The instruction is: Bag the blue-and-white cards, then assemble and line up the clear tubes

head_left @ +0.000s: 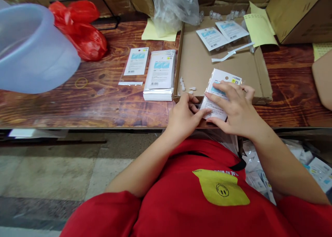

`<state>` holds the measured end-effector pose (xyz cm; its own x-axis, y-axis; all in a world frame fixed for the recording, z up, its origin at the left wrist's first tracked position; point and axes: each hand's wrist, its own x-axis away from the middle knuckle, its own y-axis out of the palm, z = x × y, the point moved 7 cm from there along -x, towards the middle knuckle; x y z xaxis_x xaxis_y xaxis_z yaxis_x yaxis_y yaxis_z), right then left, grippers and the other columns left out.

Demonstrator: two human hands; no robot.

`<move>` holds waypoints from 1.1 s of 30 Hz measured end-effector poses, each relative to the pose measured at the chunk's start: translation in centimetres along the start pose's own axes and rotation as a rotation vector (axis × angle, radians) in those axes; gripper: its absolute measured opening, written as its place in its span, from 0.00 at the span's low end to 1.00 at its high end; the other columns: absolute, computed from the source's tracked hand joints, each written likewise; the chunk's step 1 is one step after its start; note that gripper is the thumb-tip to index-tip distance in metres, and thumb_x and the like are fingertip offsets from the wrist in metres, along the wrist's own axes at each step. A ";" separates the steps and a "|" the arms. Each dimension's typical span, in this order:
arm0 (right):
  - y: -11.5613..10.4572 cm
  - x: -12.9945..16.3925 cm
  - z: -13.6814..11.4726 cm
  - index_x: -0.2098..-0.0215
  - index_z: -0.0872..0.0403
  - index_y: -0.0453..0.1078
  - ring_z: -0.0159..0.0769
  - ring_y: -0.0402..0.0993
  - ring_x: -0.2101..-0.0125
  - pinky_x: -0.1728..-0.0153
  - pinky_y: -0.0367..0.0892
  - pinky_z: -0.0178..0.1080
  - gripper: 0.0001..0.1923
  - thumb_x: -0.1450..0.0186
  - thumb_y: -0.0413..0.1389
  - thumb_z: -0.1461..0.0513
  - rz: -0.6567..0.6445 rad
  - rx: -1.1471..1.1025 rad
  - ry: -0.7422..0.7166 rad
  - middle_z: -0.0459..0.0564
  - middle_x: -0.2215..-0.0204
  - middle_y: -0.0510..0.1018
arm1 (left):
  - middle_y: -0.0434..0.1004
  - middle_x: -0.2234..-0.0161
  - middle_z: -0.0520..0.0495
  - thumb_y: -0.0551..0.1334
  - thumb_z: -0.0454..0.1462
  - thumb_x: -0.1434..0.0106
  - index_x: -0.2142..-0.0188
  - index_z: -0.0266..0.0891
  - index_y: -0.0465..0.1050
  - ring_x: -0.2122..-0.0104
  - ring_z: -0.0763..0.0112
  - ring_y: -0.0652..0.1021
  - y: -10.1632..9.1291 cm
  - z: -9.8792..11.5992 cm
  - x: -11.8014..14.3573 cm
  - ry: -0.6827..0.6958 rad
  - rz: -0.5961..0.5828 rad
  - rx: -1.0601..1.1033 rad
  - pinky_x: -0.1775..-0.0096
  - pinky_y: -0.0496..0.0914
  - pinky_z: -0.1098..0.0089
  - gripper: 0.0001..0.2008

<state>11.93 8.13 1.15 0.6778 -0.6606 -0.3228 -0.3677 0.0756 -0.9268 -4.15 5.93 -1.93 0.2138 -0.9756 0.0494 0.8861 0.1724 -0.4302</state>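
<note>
A white printed card packet (216, 107) in clear plastic is tilted over the front edge of a shallow cardboard box. My left hand (185, 114) pinches its lower left edge, thumb on the front and fingers partly hidden behind. Across the packet's face lies my right hand (234, 107), its fingers on the printed side and thumb at the lower edge. Left of the box sits a stack of similar packets (159, 74), with a single packet (136, 62) beside it. Small white plastic pieces (183, 84) rest inside the box near my left hand.
The cardboard box (194, 57) holds two more packets (212, 37), paper strips and clear plastic parts (215, 15). A blue translucent tub (36, 54), red plastic bag (83, 33) and rubber band (81, 82) are leftward. Bagged packets (259, 181) lie below the table at right.
</note>
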 end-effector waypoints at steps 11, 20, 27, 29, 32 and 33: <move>0.3 0.9 1.0 0.29 0.41 0.52 0.55 0.58 0.33 0.38 0.47 0.57 0.38 0.33 0.58 0.47 0.114 -0.130 -0.089 0.55 0.34 0.66 | 0.79 0.75 0.48 0.73 0.47 0.48 0.74 0.39 0.76 0.75 0.69 0.76 1.3 -0.6 -1.2 -0.118 -0.230 0.125 0.74 0.67 0.71 0.15; -0.2 1.1 1.1 0.29 0.43 0.49 0.55 0.60 0.34 0.37 0.48 0.57 0.41 0.35 0.60 0.50 0.159 -0.174 -0.133 0.57 0.35 0.67 | 0.72 0.81 0.52 0.76 0.45 0.52 0.77 0.38 0.75 0.82 0.78 0.68 1.5 0.0 -0.6 -0.335 -0.419 0.438 0.79 0.62 0.74 0.16; -3.3 3.7 2.4 0.33 0.44 0.56 0.59 0.60 0.36 0.44 0.62 0.61 0.38 0.37 0.61 0.46 0.531 -0.256 0.187 0.62 0.34 0.60 | 0.70 0.82 0.56 0.77 0.46 0.57 0.75 0.39 0.75 0.85 0.85 0.58 1.8 0.2 0.5 -0.310 -0.260 0.677 0.81 0.56 0.76 0.18; -3.3 4.9 3.0 0.35 0.45 0.56 0.55 0.68 0.42 0.50 0.69 0.56 0.36 0.37 0.60 0.45 0.629 -0.515 0.354 0.62 0.37 0.64 | 0.73 0.79 0.55 0.78 0.46 0.57 0.74 0.38 0.74 0.85 0.86 0.58 2.3 0.5 0.8 -0.282 -0.239 0.768 0.82 0.53 0.77 0.19; -2.1 5.1 2.5 0.46 0.45 0.64 0.45 0.76 0.53 0.55 0.75 0.48 0.31 0.43 0.66 0.45 0.627 -1.043 0.497 0.54 0.49 0.75 | 0.76 0.76 0.54 0.78 0.45 0.56 0.74 0.37 0.74 0.85 0.88 0.58 3.5 0.9 1.5 -0.281 -0.275 0.851 0.82 0.48 0.77 0.19; -1.7 4.9 2.1 0.52 0.45 0.66 0.43 0.78 0.56 0.56 0.76 0.46 0.28 0.45 0.69 0.47 0.614 -1.193 0.546 0.51 0.53 0.78 | 0.77 0.75 0.53 0.78 0.45 0.56 0.73 0.37 0.74 0.86 0.88 0.57 3.9 1.1 1.7 -0.286 -0.297 0.859 0.82 0.48 0.77 0.19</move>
<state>17.22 6.34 0.73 -0.0016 -0.9711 -0.2385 -0.9918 -0.0290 0.1247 0.08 5.09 -2.54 -0.0775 -0.9450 0.3178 0.8951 0.0744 0.4396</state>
